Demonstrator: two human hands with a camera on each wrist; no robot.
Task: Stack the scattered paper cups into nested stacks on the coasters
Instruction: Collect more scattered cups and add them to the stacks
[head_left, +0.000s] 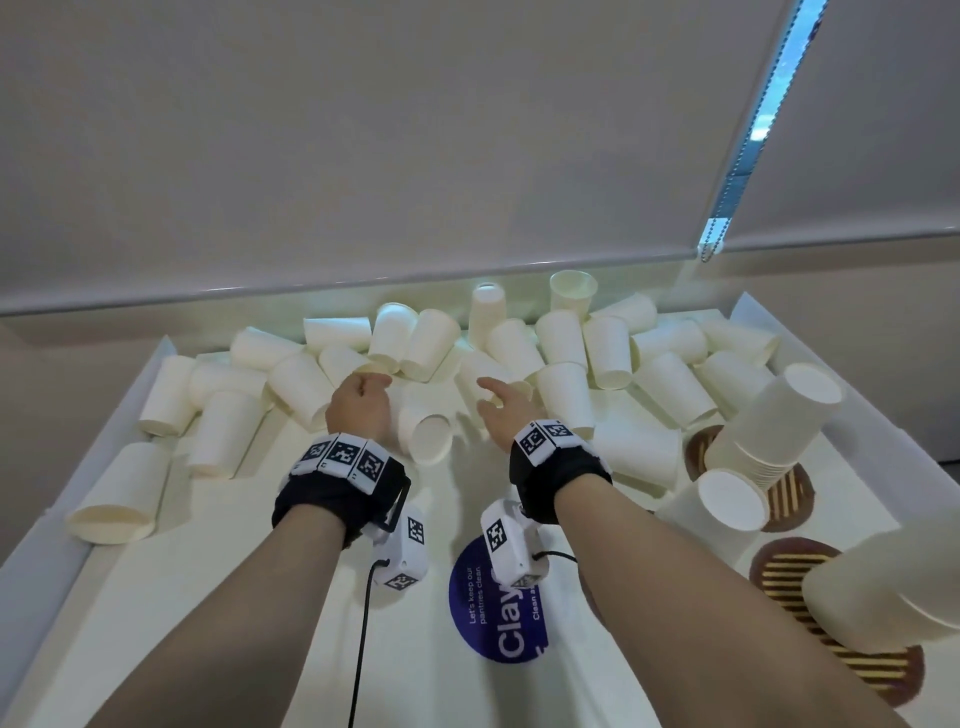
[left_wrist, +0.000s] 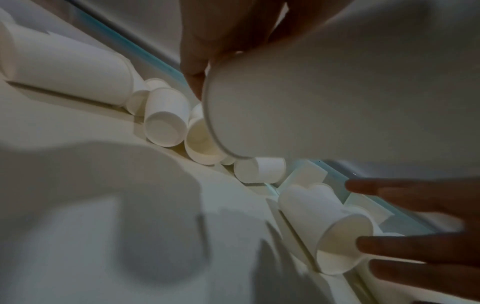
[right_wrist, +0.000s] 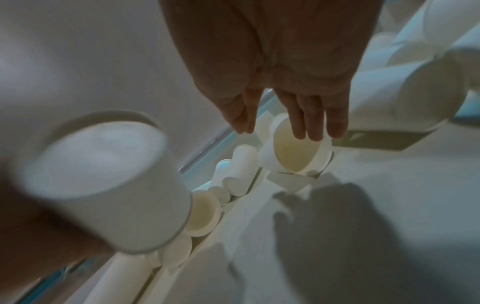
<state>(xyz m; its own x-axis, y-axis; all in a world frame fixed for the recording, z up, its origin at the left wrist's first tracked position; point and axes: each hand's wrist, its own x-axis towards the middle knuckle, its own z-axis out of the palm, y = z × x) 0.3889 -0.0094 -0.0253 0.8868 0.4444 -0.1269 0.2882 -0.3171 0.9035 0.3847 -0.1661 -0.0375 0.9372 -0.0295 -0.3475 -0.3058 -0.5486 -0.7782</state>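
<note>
Many white paper cups (head_left: 566, 338) lie scattered across the far half of a white tray (head_left: 156, 374). My left hand (head_left: 363, 397) grips one cup (head_left: 427, 436) near its rim, the base turned toward me; the left wrist view fills with that cup (left_wrist: 324, 102) and fingers (left_wrist: 194, 67) curled on its edge. My right hand (head_left: 501, 402) stretches out flat and holds nothing, its fingertips (right_wrist: 314, 131) over the mouth of a cup lying on its side (right_wrist: 296, 152). At the right, a tall upside-down stack (head_left: 779, 421) stands on a brown striped coaster (head_left: 792, 499).
A second stack (head_left: 893, 587) rests on a coaster (head_left: 878, 675) at the near right, with a bare coaster (head_left: 779, 569) and one upturned cup (head_left: 730, 501) between. A purple round sticker (head_left: 498, 623) lies on the near tray floor. A blind and bead chain (head_left: 727, 182) hang behind.
</note>
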